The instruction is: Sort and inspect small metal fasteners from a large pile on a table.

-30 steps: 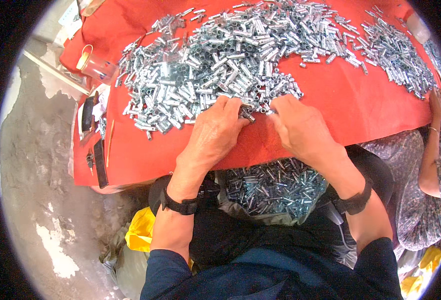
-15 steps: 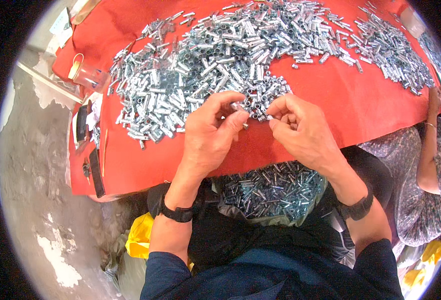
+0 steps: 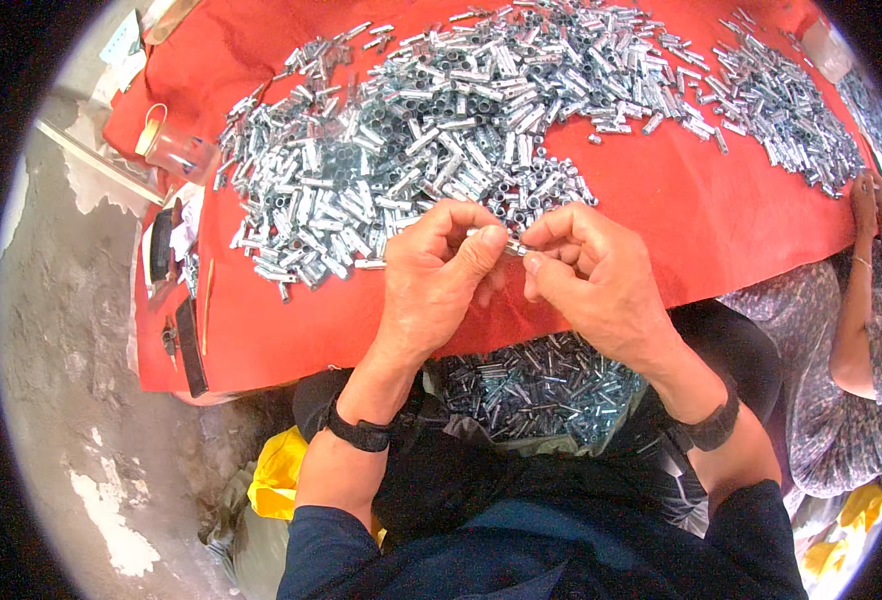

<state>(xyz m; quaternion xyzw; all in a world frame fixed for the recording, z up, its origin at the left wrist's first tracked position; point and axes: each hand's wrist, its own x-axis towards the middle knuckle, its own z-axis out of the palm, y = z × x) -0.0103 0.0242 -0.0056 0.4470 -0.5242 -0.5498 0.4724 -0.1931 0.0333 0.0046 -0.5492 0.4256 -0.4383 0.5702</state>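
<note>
My left hand (image 3: 439, 262) and my right hand (image 3: 601, 275) meet over the near edge of the red cloth (image 3: 681, 215). Between their fingertips is a small shiny metal tube (image 3: 514, 246). The left thumb and fingers pinch one end, while the right thumb and forefinger close on the other. Whether it is one piece or two joined pieces I cannot tell. Just beyond the fingers lies a large heap of short silvery metal tubes (image 3: 461, 130). Below the cloth's edge, an open sack (image 3: 561, 440) in my lap holds many similar tubes.
A clear plastic jar (image 3: 179, 152) lies at the left edge of the cloth, near a dark flat bar (image 3: 191, 345). Another tube pile (image 3: 786, 110) spreads at the far right. Beside it a person's arm (image 3: 854, 330) rests at the cloth's edge. A yellow bag (image 3: 279, 475) sits lower left.
My hands have come together: the left moved right and slightly down, the right shifted a little left. The pieces held apart before now meet at the fingertips.
</note>
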